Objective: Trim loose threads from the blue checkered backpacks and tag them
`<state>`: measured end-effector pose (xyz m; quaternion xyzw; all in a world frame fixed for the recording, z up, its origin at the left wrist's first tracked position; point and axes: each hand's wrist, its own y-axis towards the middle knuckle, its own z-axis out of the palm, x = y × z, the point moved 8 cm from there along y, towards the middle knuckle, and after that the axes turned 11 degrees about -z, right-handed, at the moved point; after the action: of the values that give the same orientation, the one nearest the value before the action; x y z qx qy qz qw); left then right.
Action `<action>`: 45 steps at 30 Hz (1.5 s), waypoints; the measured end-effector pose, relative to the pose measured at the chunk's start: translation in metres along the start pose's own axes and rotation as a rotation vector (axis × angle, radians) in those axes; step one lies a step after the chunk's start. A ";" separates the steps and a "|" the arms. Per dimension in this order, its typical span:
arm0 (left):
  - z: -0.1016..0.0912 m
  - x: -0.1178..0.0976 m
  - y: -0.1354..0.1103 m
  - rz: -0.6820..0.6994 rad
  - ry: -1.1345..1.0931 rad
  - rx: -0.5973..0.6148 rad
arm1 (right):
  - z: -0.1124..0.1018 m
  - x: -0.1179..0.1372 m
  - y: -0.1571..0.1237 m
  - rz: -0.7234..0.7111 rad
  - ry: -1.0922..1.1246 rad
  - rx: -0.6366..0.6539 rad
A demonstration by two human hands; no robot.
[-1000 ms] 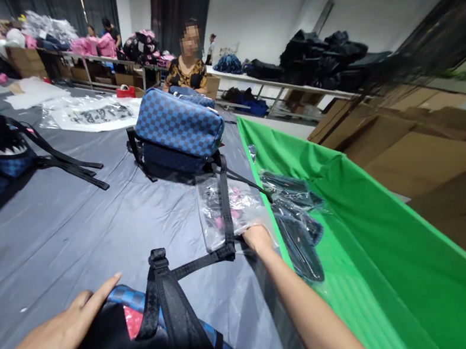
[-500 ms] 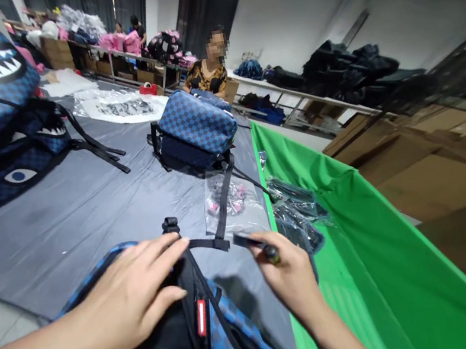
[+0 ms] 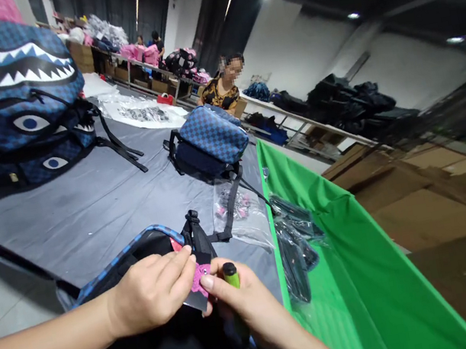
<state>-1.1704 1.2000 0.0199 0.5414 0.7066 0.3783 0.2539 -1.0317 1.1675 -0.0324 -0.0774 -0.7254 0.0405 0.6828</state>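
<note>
A blue-checked and black backpack [image 3: 127, 250] lies before me, its black strap [image 3: 198, 238] standing up near my fingers. My left hand [image 3: 156, 287] is closed, fingers pressed together over the edge of a small pink textured piece [image 3: 198, 278] beside the strap. The thumb of my right hand [image 3: 250, 301] presses on that same pink piece from the other side. A thin grey translucent card [image 3: 196, 301] shows below it. Also in my right hand is a green tool handle [image 3: 231, 275] with a black end; its lower part is hidden. A red patch [image 3: 175, 244] shows above my left fingers.
Shark-mouth backpacks [image 3: 23, 109] are stacked on the grey-covered table [image 3: 100, 216] at left. Another checked backpack [image 3: 212, 136] sits ahead, by a clear bag [image 3: 239, 209] of small pink items. Right is a green fabric bin [image 3: 350, 274] with plastic-wrapped pieces. A co-worker [image 3: 221, 92] is beyond.
My right hand has come left to the strap beside my left hand. My left fingers have curled from lying flat, and the pink piece now shows between both hands. The view has shifted.
</note>
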 end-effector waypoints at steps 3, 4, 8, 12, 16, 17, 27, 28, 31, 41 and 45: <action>0.012 0.012 -0.017 -0.102 -0.040 0.146 | -0.015 0.001 0.012 -0.102 -0.201 -0.155; 0.017 0.022 -0.027 -0.188 -0.044 0.212 | -0.022 0.007 0.016 -0.190 -0.357 -0.220; 0.032 0.063 -0.085 -0.576 -0.051 0.429 | -0.016 0.019 0.032 -0.448 -0.928 -0.257; 0.040 0.069 -0.116 -0.651 -0.205 0.504 | 0.020 -0.002 0.056 -0.223 -1.185 0.086; 0.035 0.066 -0.116 -0.621 -0.281 0.445 | 0.052 -0.006 0.060 -0.134 -1.376 0.333; 0.034 0.066 -0.116 -0.622 -0.298 0.436 | 0.058 -0.007 0.060 -0.134 -1.411 0.384; 0.058 0.098 -0.166 -1.194 -0.321 0.768 | 0.075 -0.048 0.091 -0.083 -1.429 0.573; 0.060 0.098 -0.167 -1.196 -0.333 0.780 | 0.075 -0.050 0.091 -0.079 -1.428 0.579; 0.061 0.100 -0.167 -1.207 -0.349 0.768 | 0.072 -0.046 0.086 -0.061 -1.480 0.558; 0.051 0.103 -0.172 -1.208 -0.343 0.714 | 0.101 -0.024 0.108 -0.271 -1.165 0.429; 0.049 0.107 -0.176 -1.224 -0.315 0.709 | 0.112 -0.022 0.111 -0.375 -1.235 0.497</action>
<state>-1.2646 1.2930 -0.1459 0.1466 0.9182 -0.1662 0.3282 -1.1361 1.2788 -0.0799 0.2454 -0.9516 0.1233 0.1376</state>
